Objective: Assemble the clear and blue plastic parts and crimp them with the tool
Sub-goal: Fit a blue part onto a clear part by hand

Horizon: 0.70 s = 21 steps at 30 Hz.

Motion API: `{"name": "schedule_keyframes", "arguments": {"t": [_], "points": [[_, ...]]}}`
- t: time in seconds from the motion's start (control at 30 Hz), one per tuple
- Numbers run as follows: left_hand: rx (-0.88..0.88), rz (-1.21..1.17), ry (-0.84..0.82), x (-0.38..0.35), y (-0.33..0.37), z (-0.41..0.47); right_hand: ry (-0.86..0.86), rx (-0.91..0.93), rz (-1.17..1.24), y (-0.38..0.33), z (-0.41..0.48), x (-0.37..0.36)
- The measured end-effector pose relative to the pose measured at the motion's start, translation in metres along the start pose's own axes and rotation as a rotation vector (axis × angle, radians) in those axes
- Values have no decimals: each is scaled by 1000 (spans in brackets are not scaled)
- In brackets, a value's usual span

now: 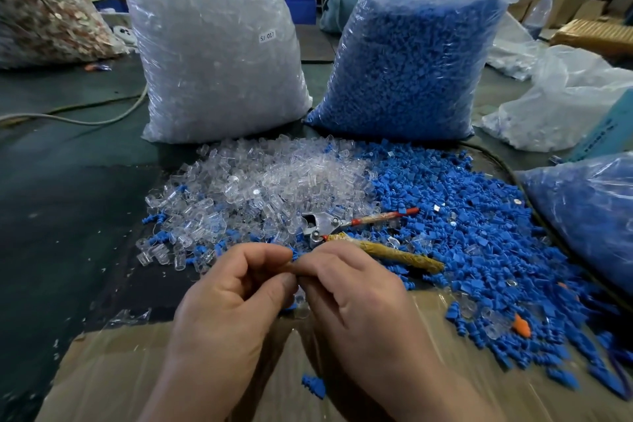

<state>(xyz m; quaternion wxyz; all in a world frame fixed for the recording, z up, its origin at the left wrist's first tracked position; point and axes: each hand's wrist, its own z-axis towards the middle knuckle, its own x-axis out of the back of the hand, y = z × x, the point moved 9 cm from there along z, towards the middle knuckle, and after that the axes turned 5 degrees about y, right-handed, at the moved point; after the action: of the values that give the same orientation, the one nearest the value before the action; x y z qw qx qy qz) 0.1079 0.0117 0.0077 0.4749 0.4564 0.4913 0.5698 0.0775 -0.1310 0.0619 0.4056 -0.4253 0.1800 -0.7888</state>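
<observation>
Just above the taped cardboard flap (102, 370), the left hand (233, 288) and the right hand (352, 291) meet fingertip to fingertip. The fingers of both are curled and pinch a small blue part (294, 254), of which only a sliver shows; whether a clear piece sits with it cannot be told. Just beyond the hands lies the crimping tool (318, 224), untouched, its taped handles spread across the loose blue parts (462, 216) and its metal head at the edge of the loose clear parts (257, 188). Behind the heaps stand a bag of clear parts (219, 44) and a bag of blue parts (411, 62).
</observation>
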Motion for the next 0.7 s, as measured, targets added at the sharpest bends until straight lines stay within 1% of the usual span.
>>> {"name": "schedule_keyframes", "arguments": {"t": [0.1, 0.17, 0.2, 0.33, 0.53, 0.6, 0.63, 0.7], "points": [[104, -204, -44, -4, -5, 2, 31, 26, 28, -2, 1, 2], [135, -239, -62, -6, -9, 3, 17, 35, 34, -2, 1, 0], [137, -210, -70, -7, -10, 3, 10, 35, 33, -2, 1, 0], [115, 39, -96, -5, -15, 2, -41, 52, -36, -5, 3, -2], [74, 172, -24, 3, -10, 1, -115, 93, -94, -16, 5, -7], [83, 171, -16, 5, -10, 2, -143, 95, -246, -10, 6, -5], [90, 171, -13, 7, -10, 3, -162, 48, -370, 2, 7, -2], [98, 167, -7, 11, -10, 4, -208, -136, -579, 38, 8, 11]]}}
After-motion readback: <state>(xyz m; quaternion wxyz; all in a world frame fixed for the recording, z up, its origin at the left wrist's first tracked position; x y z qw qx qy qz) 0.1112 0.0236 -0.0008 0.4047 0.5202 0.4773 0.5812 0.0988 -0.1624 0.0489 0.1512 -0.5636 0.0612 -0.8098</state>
